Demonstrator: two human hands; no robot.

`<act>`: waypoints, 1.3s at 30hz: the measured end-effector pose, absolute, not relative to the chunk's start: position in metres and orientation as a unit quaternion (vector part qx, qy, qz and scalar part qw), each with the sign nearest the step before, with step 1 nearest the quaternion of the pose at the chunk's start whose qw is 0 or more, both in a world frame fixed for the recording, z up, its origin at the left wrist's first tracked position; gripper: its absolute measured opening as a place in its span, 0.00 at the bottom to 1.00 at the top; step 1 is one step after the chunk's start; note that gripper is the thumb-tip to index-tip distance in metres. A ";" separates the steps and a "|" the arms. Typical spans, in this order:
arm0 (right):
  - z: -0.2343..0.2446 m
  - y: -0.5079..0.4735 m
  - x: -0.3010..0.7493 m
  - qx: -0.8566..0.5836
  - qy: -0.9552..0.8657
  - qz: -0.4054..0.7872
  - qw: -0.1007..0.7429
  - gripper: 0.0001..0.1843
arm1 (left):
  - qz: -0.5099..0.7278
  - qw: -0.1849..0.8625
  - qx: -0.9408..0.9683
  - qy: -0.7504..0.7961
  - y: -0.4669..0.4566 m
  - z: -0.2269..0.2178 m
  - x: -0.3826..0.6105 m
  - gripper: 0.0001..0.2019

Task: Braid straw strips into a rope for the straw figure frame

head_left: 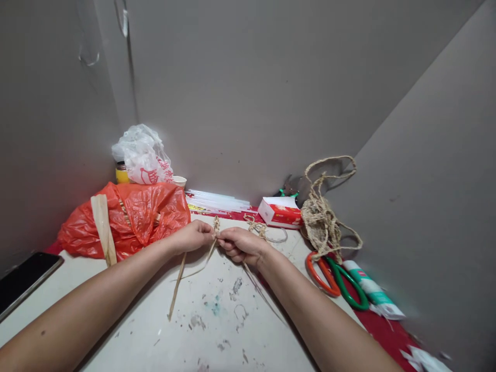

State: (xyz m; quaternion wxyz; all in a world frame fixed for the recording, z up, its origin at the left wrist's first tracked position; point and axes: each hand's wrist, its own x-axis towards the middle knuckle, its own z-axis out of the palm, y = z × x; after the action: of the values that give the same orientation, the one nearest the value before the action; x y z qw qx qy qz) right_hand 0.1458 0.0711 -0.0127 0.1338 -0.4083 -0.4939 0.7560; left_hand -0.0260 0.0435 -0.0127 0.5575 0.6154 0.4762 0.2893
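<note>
Both hands meet over the white board, pinching a narrow braided cord [216, 224] of tan plant fibre. My left hand [195, 235] is closed on its left side, thumb and fingertips pressed together at the braid. From the right, my right hand [241, 244] grips the same spot with its fingers curled in. Loose tan strands [177, 287] hang from the braid toward me, and a thin strand [263, 292] trails out under my right hand. A looped piece of braid [256, 226] lies just beyond my right hand. The exact hold at the fingertips is partly hidden.
An orange plastic bag [151, 201] with a pale fibre strip [103, 227] sits left, near a phone [27, 281]. Behind are clear sticks [219, 200] and a red-white box [282, 212]. At right lie a rope bundle [321, 222], orange-and-green-handled scissors [351, 284] and a tube [374, 289].
</note>
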 end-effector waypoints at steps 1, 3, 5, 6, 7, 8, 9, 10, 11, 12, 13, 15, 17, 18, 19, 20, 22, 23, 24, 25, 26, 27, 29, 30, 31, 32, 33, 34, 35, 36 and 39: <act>-0.014 0.070 0.144 -0.418 -0.498 0.746 0.143 0.10 | 0.270 0.567 0.615 0.477 0.043 -0.009 -0.027 0.08; -0.015 0.067 0.140 -0.433 -0.506 0.729 0.159 0.09 | 0.240 0.601 0.599 0.472 0.040 -0.003 -0.028 0.08; -0.015 0.065 0.137 -0.439 -0.500 0.726 0.172 0.08 | 0.237 0.631 0.573 0.467 0.036 0.000 -0.025 0.08; -0.015 0.063 0.135 -0.441 -0.492 0.730 0.177 0.08 | 0.241 0.638 0.562 0.468 0.034 0.000 -0.023 0.07; -0.015 0.062 0.134 -0.442 -0.481 0.735 0.182 0.09 | 0.247 0.641 0.554 0.471 0.031 -0.001 -0.019 0.07; -0.015 0.061 0.133 -0.444 -0.470 0.740 0.186 0.11 | 0.254 0.639 0.550 0.474 0.029 -0.003 -0.015 0.07; -0.015 0.060 0.132 -0.447 -0.460 0.744 0.189 0.13 | 0.262 0.631 0.552 0.479 0.026 -0.006 -0.012 0.08; -0.015 0.059 0.131 -0.451 -0.451 0.745 0.193 0.16 | 0.271 0.617 0.558 0.484 0.024 -0.010 -0.008 0.08; -0.015 0.058 0.130 -0.455 -0.444 0.746 0.198 0.17 | 0.282 0.598 0.568 0.491 0.021 -0.014 -0.005 0.08; -0.015 0.057 0.129 -0.459 -0.438 0.745 0.204 0.18 | 0.295 0.575 0.579 0.498 0.019 -0.018 -0.002 0.08; -0.015 0.057 0.128 -0.462 -0.434 0.744 0.211 0.18 | 0.307 0.552 0.588 0.505 0.018 -0.022 0.000 0.07; -0.016 0.056 0.126 -0.462 -0.431 0.741 0.226 0.17 | 0.326 0.520 0.600 0.513 0.016 -0.028 0.004 0.07; -0.017 0.055 0.125 -0.462 -0.439 0.735 0.231 0.15 | 0.335 0.511 0.600 0.516 0.016 -0.031 0.006 0.06; -0.017 0.055 0.125 -0.461 -0.446 0.732 0.231 0.14 | 0.336 0.514 0.598 0.514 0.016 -0.031 0.006 0.06; -0.018 0.055 0.125 -0.458 -0.453 0.730 0.230 0.13 | 0.333 0.524 0.595 0.511 0.017 -0.030 0.005 0.06; -0.019 0.055 0.125 -0.454 -0.457 0.730 0.229 0.12 | 0.322 0.539 0.589 0.509 0.018 -0.027 0.003 0.06; -0.020 0.057 0.127 -0.442 -0.455 0.739 0.226 0.12 | 0.278 0.575 0.578 0.508 0.023 -0.019 -0.003 0.06; -0.020 0.059 0.129 -0.435 -0.453 0.746 0.223 0.11 | 0.250 0.586 0.576 0.512 0.025 -0.015 -0.008 0.07; -0.020 0.060 0.131 -0.425 -0.452 0.753 0.217 0.10 | 0.231 0.581 0.577 0.525 0.029 -0.012 -0.014 0.08; -0.020 0.062 0.133 -0.414 -0.455 0.761 0.209 0.08 | 0.233 0.554 0.583 0.547 0.032 -0.010 -0.020 0.08; -0.020 0.064 0.135 -0.402 -0.459 0.767 0.200 0.05 | 0.260 0.508 0.591 0.570 0.036 -0.009 -0.025 0.08; -0.021 0.066 0.137 -0.391 -0.463 0.772 0.193 0.02 | 0.303 0.452 0.596 0.591 0.039 -0.011 -0.028 0.07; -0.022 0.068 0.140 -0.376 -0.469 0.778 0.183 0.04 | 0.396 0.351 0.595 0.605 0.045 -0.018 -0.031 0.06; -0.022 0.069 0.141 -0.373 -0.469 0.780 0.181 0.05 | 0.424 0.332 0.596 0.596 0.047 -0.023 -0.029 0.08; -0.024 0.070 0.141 -0.371 -0.469 0.781 0.179 0.04 | 0.433 0.340 0.599 0.582 0.047 -0.028 -0.025 0.08; -0.025 0.071 0.142 -0.369 -0.470 0.782 0.176 0.04 | 0.426 0.366 0.600 0.570 0.047 -0.032 -0.020 0.08; -0.026 0.072 0.142 -0.368 -0.472 0.783 0.172 0.04 | 0.412 0.399 0.596 0.562 0.046 -0.036 -0.016 0.08; -0.027 0.072 0.143 -0.367 -0.474 0.783 0.167 0.04 | 0.397 0.425 0.591 0.559 0.044 -0.038 -0.011 0.08; -0.028 0.073 0.143 -0.367 -0.476 0.782 0.163 0.05 | 0.386 0.437 0.588 0.560 0.043 -0.039 -0.007 0.08; -0.028 0.073 0.144 -0.367 -0.479 0.782 0.158 0.05 | 0.378 0.435 0.591 0.565 0.041 -0.040 -0.005 0.09; -0.026 0.073 0.146 -0.366 -0.492 0.777 0.141 0.06 | 0.369 0.386 0.628 0.566 0.040 -0.038 -0.006 0.09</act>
State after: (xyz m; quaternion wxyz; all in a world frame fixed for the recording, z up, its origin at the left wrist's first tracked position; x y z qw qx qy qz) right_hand 0.1462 0.0729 -0.0262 0.1414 -0.3665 -0.4923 0.7767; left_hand -0.0057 0.0398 -0.0379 0.3856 0.6282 0.5661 0.3690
